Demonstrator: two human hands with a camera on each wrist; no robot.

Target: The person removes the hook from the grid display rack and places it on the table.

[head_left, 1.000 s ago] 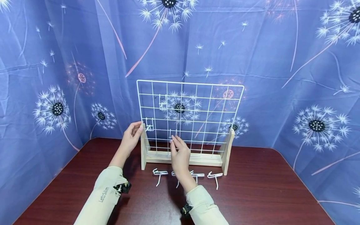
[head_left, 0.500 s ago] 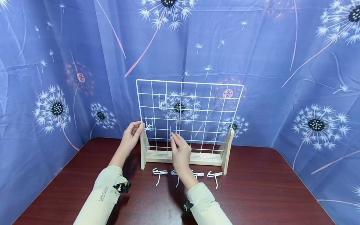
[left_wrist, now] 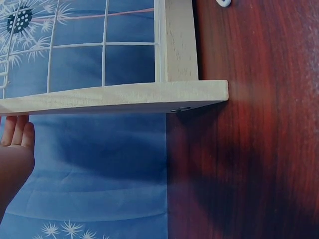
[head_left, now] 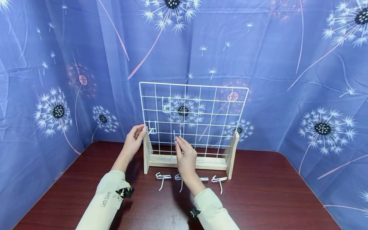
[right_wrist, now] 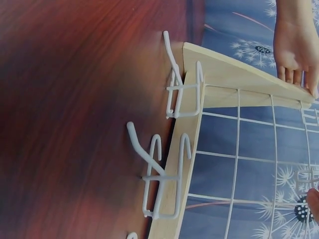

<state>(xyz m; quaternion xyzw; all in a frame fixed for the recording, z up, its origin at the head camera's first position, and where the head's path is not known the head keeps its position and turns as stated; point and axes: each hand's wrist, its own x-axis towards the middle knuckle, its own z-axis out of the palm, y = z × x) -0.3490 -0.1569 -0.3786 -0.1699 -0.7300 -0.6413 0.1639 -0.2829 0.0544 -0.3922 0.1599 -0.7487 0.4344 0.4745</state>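
Observation:
A white wire grid panel [head_left: 206, 99] stands upright in a pale wooden stand [head_left: 233, 155]. At the stand's left side piece, my left hand [head_left: 134, 140] grips the top end, with its fingertips [left_wrist: 19, 130] against the outer face. My right hand [head_left: 186, 158] pinches a white wire hook [head_left: 180, 131] in front of the lower middle of the grid. The hook's two prongs rise above the fingertips, overlapping the wires; its lower part is hidden by the fingers. Two similar hooks hang on the grid: an upper one [head_left: 166, 108] and a lower one [head_left: 152, 130] near the left hand.
Several white hooks lie in a row on the dark red table before the stand, including a leftmost hook [head_left: 163, 176] and a rightmost hook [head_left: 219, 179]. My right forearm partly covers one hook [head_left: 203, 179]. Behind hangs a blue dandelion-print cloth [head_left: 258, 95].
My right hand has shifted slightly up and to the right with the hook, and its forearm has swung a little right. The left hand stays at the stand.

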